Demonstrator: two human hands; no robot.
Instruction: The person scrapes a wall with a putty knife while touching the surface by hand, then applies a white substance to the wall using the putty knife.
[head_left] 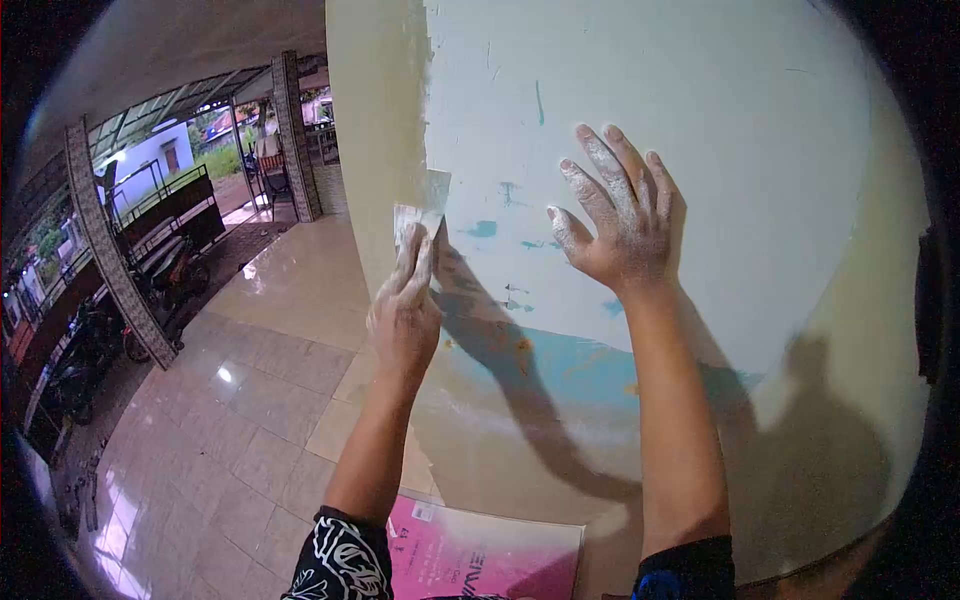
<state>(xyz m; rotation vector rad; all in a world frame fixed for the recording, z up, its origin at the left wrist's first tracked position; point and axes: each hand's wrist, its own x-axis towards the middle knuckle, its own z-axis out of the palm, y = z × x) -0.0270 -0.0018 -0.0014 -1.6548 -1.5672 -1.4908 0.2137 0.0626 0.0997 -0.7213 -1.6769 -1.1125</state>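
Note:
My left hand (403, 312) grips a putty knife (432, 192), its pale, putty-smeared blade at the left border of a white patch on the wall (500, 420). Higher and to the right, my right hand (628, 232) has its fingers spread over the white patch (740, 130); it holds nothing. White powder coats the fingers of both hands. Turquoise spots show through the white between the hands, and a turquoise band (585, 355) runs along its lower edge. Whether the right palm presses on the wall is hidden.
A pink printed sheet or board (480, 550) lies on the floor at the wall's foot. Shiny tiles (240, 400) cover the floor to the left. Beyond stand tiled posts (120, 240), motorcycles (85, 350) and a dark gate (190, 215).

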